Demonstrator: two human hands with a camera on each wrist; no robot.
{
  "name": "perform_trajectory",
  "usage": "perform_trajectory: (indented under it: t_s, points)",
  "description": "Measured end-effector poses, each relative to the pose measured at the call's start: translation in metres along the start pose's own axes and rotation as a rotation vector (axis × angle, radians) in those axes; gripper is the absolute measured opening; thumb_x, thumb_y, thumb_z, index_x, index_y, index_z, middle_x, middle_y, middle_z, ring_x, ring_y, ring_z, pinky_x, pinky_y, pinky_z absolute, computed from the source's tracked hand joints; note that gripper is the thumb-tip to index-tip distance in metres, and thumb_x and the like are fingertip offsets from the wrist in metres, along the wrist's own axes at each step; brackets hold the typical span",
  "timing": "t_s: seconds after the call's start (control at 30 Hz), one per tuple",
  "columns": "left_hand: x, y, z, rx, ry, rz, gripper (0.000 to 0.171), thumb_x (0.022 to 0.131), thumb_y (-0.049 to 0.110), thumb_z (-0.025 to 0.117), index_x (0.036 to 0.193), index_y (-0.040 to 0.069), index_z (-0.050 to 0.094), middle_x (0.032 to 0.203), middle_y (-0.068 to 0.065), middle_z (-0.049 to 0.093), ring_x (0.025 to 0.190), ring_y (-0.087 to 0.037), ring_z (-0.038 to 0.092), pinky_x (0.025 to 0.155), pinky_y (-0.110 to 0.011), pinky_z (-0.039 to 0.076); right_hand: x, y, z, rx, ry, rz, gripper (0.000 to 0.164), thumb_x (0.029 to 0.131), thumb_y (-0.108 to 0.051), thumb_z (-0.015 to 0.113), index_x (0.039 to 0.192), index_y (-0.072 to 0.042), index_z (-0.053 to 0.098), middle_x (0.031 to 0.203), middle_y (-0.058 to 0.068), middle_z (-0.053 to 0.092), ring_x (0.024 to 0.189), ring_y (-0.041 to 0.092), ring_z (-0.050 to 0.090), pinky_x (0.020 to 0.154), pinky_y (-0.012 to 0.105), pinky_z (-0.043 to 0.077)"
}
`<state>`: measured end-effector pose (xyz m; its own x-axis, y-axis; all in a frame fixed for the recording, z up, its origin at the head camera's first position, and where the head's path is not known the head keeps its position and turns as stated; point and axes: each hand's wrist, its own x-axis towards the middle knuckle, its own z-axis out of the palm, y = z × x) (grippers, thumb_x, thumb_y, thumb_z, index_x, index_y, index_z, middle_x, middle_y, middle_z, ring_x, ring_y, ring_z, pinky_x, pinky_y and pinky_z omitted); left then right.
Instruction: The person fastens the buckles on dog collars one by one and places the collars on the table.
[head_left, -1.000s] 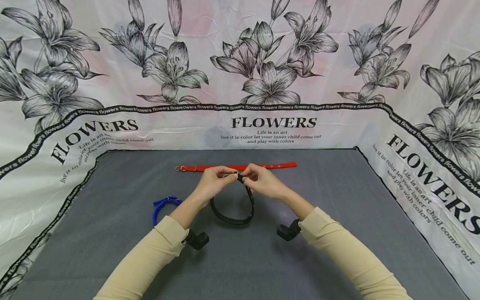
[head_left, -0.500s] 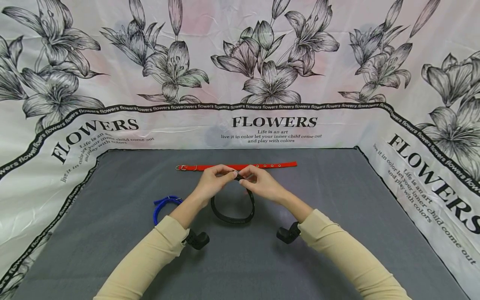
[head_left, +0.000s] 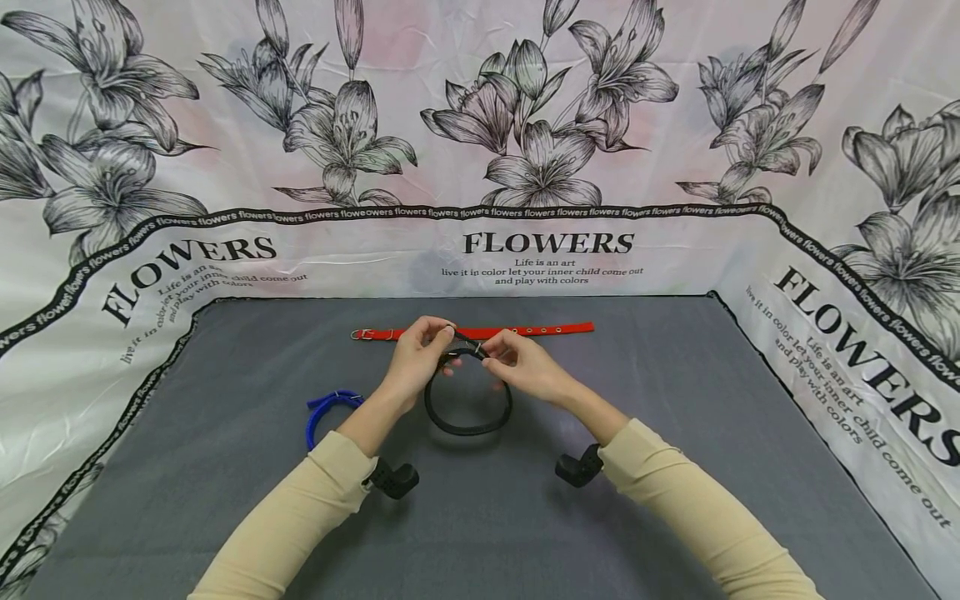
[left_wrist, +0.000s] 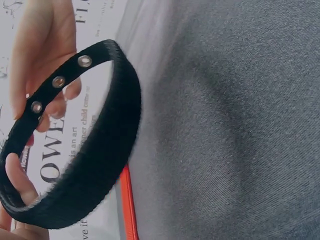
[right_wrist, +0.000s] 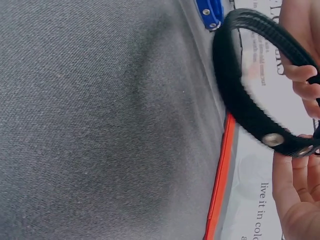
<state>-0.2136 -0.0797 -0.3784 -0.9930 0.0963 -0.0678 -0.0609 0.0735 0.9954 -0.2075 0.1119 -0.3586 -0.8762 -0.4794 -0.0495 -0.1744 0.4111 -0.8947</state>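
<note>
A black collar (head_left: 468, 430) with metal eyelets hangs as a loop between both hands, raised over the grey tabletop. My left hand (head_left: 411, 365) pinches the strap's free end between thumb and fingers, a little up and left of the other hand. With thumb and index finger my right hand (head_left: 532, 365) grips the collar close to its buckle. Eyelets line the inside of the black strap (left_wrist: 58, 81) in the left wrist view. A silvery rivet (right_wrist: 273, 139) shows near the right fingers (right_wrist: 285, 175) in the right wrist view; the buckle itself is mostly hidden by fingers.
Behind the hands a red collar (head_left: 562, 328) lies stretched flat, its buckle at the left end. A blue collar (head_left: 318, 418), curled into a loop, is beside the left forearm, partly covered by it. Flower-printed cloth (head_left: 555, 258) borders the grey table (head_left: 480, 533).
From close beside the right hand, my left hand has moved up and left, drawing the strap end out between them. The black loop has risen slightly; the right hand has barely moved.
</note>
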Motion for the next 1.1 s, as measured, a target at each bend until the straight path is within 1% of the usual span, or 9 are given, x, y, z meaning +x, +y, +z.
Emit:
perform_trajectory:
  t_s: [0.2, 0.27, 0.33, 0.47, 0.6, 0.7, 0.8, 0.9, 1.1]
  points:
    - [-0.013, 0.021, 0.001, -0.026, -0.024, -0.058, 0.030, 0.099, 0.022, 0.044, 0.122, 0.002, 0.045, 0.114, -0.019, 0.052, 0.073, -0.018, 0.065, 0.077, -0.045, 0.052, 0.001, 0.006, 0.001, -0.016, -0.009, -0.017, 0.031, 0.092, -0.013, 0.056, 0.121, -0.006, 0.049, 0.104, 0.017, 0.056, 0.081, 0.040, 0.060, 0.070, 0.037, 0.052]
    - [-0.013, 0.021, 0.001, -0.021, -0.026, -0.064, 0.029, 0.099, 0.022, 0.044, 0.121, 0.003, 0.045, 0.115, -0.019, 0.052, 0.072, -0.015, 0.065, 0.078, -0.046, 0.051, 0.006, 0.015, 0.001, -0.015, -0.014, -0.024, 0.035, 0.092, -0.014, 0.056, 0.127, -0.011, 0.048, 0.103, 0.016, 0.056, 0.078, 0.039, 0.061, 0.069, 0.040, 0.051]
    - [-0.014, 0.021, 0.002, -0.014, -0.024, -0.068, 0.030, 0.099, 0.023, 0.044, 0.121, 0.004, 0.045, 0.117, -0.019, 0.053, 0.080, -0.026, 0.065, 0.077, -0.044, 0.052, 0.011, 0.024, 0.001, -0.009, -0.018, -0.033, 0.038, 0.093, -0.015, 0.056, 0.129, -0.016, 0.047, 0.102, 0.016, 0.056, 0.078, 0.042, 0.060, 0.069, 0.044, 0.050]
    - [-0.016, 0.021, 0.003, 0.007, -0.024, -0.058, 0.033, 0.099, 0.024, 0.043, 0.124, 0.002, 0.044, 0.117, -0.018, 0.052, 0.096, -0.040, 0.059, 0.075, -0.041, 0.052, 0.015, 0.033, 0.002, -0.007, -0.013, -0.020, 0.030, 0.093, -0.023, 0.056, 0.122, -0.018, 0.051, 0.103, 0.014, 0.056, 0.078, 0.042, 0.060, 0.071, 0.051, 0.049]
    - [-0.017, 0.022, 0.005, 0.039, -0.031, -0.045, 0.030, 0.099, 0.024, 0.043, 0.121, 0.003, 0.046, 0.114, -0.018, 0.053, 0.083, -0.031, 0.063, 0.067, -0.033, 0.052, 0.014, 0.031, 0.002, -0.057, 0.017, -0.014, 0.023, 0.095, -0.033, 0.051, 0.111, -0.017, 0.055, 0.097, 0.012, 0.058, 0.074, 0.036, 0.058, 0.067, 0.045, 0.048]
    - [-0.016, 0.021, 0.006, 0.046, -0.044, -0.044, 0.028, 0.099, 0.024, 0.044, 0.117, 0.004, 0.048, 0.108, -0.015, 0.055, 0.079, -0.026, 0.063, 0.062, -0.030, 0.050, 0.015, 0.029, 0.002, -0.082, 0.046, -0.019, 0.024, 0.095, -0.036, 0.050, 0.108, -0.017, 0.057, 0.093, 0.007, 0.058, 0.074, 0.028, 0.058, 0.067, 0.042, 0.049]
    - [-0.015, 0.018, 0.007, 0.045, -0.063, -0.035, 0.028, 0.099, 0.023, 0.044, 0.117, 0.003, 0.048, 0.107, -0.013, 0.056, 0.080, -0.030, 0.062, 0.060, -0.028, 0.048, 0.017, 0.029, 0.003, -0.074, 0.061, -0.025, 0.024, 0.094, -0.033, 0.053, 0.112, -0.018, 0.057, 0.101, 0.004, 0.060, 0.081, 0.019, 0.060, 0.071, 0.039, 0.051]
    - [-0.008, 0.008, 0.006, 0.036, -0.075, -0.030, 0.028, 0.098, 0.025, 0.044, 0.117, 0.004, 0.048, 0.109, -0.012, 0.056, 0.079, -0.030, 0.062, 0.060, -0.030, 0.049, 0.018, 0.027, 0.004, -0.077, 0.058, -0.029, 0.025, 0.093, -0.029, 0.055, 0.116, -0.019, 0.057, 0.107, 0.002, 0.060, 0.087, 0.015, 0.060, 0.073, 0.035, 0.052]
    - [0.002, -0.009, 0.005, 0.037, -0.070, 0.001, 0.033, 0.097, 0.031, 0.045, 0.119, 0.006, 0.047, 0.106, -0.012, 0.055, 0.069, -0.019, 0.062, 0.058, -0.033, 0.050, 0.018, 0.025, 0.004, -0.078, 0.032, -0.004, 0.026, 0.093, -0.026, 0.055, 0.117, -0.017, 0.057, 0.107, 0.003, 0.059, 0.084, 0.017, 0.061, 0.072, 0.035, 0.052]
